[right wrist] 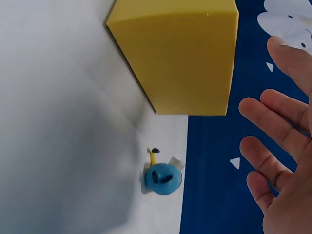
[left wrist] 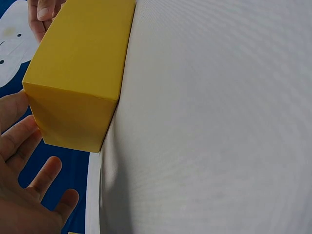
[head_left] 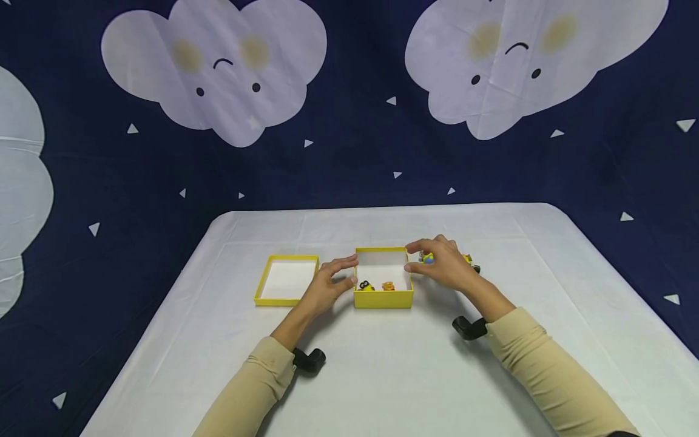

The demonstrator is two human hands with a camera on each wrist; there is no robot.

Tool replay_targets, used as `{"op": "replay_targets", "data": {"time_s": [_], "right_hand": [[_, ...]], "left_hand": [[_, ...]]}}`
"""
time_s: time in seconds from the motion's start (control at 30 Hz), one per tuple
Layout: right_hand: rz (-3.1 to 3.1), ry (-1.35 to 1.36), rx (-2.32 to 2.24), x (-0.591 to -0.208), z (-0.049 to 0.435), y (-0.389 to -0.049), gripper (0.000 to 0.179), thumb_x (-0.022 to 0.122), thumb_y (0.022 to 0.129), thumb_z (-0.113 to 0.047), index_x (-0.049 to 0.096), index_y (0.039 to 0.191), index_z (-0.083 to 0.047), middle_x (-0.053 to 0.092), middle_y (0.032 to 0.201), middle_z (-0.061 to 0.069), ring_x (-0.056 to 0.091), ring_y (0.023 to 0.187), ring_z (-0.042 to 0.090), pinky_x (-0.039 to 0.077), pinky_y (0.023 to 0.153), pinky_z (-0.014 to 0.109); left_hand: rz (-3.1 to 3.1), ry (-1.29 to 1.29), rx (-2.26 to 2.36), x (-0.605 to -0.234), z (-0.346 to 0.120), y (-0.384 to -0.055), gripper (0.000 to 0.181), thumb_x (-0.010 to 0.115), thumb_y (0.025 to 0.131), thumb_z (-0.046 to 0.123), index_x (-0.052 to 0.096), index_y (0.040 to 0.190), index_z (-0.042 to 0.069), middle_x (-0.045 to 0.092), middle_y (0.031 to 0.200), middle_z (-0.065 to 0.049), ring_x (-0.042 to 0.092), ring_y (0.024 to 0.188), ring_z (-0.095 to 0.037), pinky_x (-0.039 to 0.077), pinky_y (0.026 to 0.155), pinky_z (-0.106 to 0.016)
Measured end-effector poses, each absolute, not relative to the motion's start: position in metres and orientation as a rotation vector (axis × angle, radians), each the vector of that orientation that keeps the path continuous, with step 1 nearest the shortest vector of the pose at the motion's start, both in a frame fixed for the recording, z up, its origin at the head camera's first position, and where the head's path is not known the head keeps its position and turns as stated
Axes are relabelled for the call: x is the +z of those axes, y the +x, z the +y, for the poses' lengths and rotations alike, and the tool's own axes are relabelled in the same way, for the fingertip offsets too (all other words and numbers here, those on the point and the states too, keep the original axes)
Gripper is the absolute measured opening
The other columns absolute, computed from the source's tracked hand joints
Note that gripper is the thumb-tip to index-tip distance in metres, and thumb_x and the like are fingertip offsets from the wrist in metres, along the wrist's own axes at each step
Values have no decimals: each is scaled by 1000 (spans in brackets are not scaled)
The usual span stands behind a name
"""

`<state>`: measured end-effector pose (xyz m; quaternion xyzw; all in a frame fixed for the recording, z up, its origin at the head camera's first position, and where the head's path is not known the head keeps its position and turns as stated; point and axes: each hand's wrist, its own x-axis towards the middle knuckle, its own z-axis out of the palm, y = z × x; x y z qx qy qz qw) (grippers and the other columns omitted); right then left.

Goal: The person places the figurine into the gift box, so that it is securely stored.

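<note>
A yellow box (head_left: 383, 300) with a white inside stands uncovered in the middle of the table. Inside it are a small yellow figure with black round parts (head_left: 366, 286) and a small orange figure (head_left: 388, 286). My left hand (head_left: 323, 290) is at the box's left side, its loosely spread fingertips right at the wall in the left wrist view. On the other side, my right hand (head_left: 443, 262) has thumb and fingers spread beside the right rim; its wrist view shows nothing within the fingers. Behind this hand lies a blue and yellow toy (right wrist: 164, 179), partly covered in the head view.
A shallow yellow lid (head_left: 277, 302), white inside, lies left of the box. Another small toy (head_left: 468, 260) shows past the right hand. White cloth covers the table (head_left: 382, 376). A dark blue curtain (head_left: 360, 170) with clouds hangs behind it.
</note>
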<state>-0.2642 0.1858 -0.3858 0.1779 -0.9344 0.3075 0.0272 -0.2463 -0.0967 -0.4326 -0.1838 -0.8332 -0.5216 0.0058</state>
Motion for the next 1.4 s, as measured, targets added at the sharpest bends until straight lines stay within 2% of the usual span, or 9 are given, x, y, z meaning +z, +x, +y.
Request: {"op": "replay_targets", "data": {"time_s": [0.2,0.43,0.57,0.73,0.97,1.13,1.27,1.4], "right_hand": [[-2905,473,921,-387,194,-269,50,73,80,-42,62,122,-19,61,115,12,46,103,30,38,72,36],[-2895,461,919,-393,204,-276,54,72,80,-44,61,124,-15,65,119,8,48,107,29,36,80,38],[-2911,417,908,-398,210,-279,56,72,80,-44,59,126,-15,64,121,8,47,109,30,36,80,38],[-2925,380,894,-403,215,-282,57,72,80,-44,58,128,-15,60,124,12,46,109,30,37,80,38],[-2947,351,882,-407,221,-286,56,72,80,-39,57,129,-14,58,125,16,44,109,31,36,81,41],[-2949,363,850,-411,226,-288,56,72,81,-38,57,129,-13,58,126,15,44,107,30,34,83,41],[-2946,383,806,-414,229,-291,56,72,81,-37,57,129,-11,59,128,14,44,103,29,31,84,41],[-2941,418,751,-415,231,-294,55,72,81,-34,57,128,-9,59,129,16,45,102,29,30,86,42]], "left_hand": [[-2609,-580,-1623,-433,-97,-246,41,63,91,17,57,130,7,50,142,6,40,128,-21,32,111,-50],[-2625,-586,-1659,-414,-95,-234,41,61,91,10,55,131,2,47,145,-7,37,131,-29,29,112,-52],[-2600,-582,-1660,-432,-97,-246,42,63,90,15,56,130,6,49,144,0,38,130,-25,29,112,-51],[-2606,-581,-1630,-433,-97,-246,41,63,91,17,57,130,8,50,143,6,40,128,-21,31,111,-49],[-2603,-574,-1650,-433,-98,-247,41,63,90,16,57,130,9,50,142,7,40,128,-20,31,112,-49],[-2594,-575,-1674,-431,-97,-245,40,63,90,13,57,129,7,50,143,1,39,130,-23,30,112,-50],[-2608,-590,-1676,-413,-95,-234,40,61,90,9,56,129,2,48,144,-7,38,131,-29,29,112,-51],[-2645,-598,-1664,-400,-94,-227,40,60,91,8,55,130,1,47,145,-9,37,131,-30,30,112,-50]]}}
